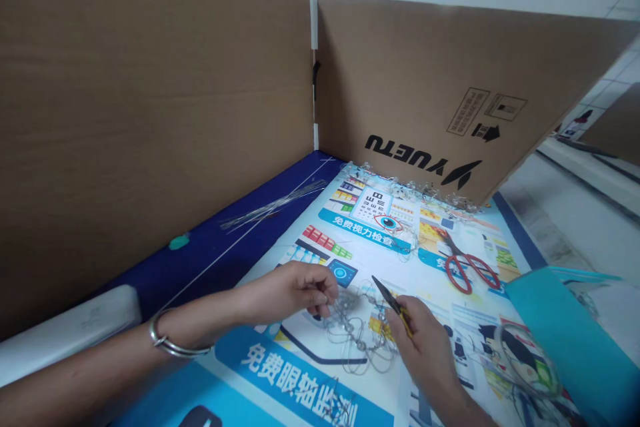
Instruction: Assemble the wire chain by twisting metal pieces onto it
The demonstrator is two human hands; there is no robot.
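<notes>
My left hand, with a silver bangle on its wrist, pinches the end of a tangled strand of thin silvery beaded wire. Loops and small round beads of the strand lie on the printed sheet between my two hands. My right hand is closed on small pointed pliers with dark jaws and a yellow grip. The tips point up and left, above the wire and apart from my left fingers. What lies under my curled right fingers is hidden.
Red-handled scissors lie on the printed sheet. Straight wires lie on the blue cloth at left. More wire pieces line the cardboard wall. A turquoise box and a wire coil are at right; a white object is at left.
</notes>
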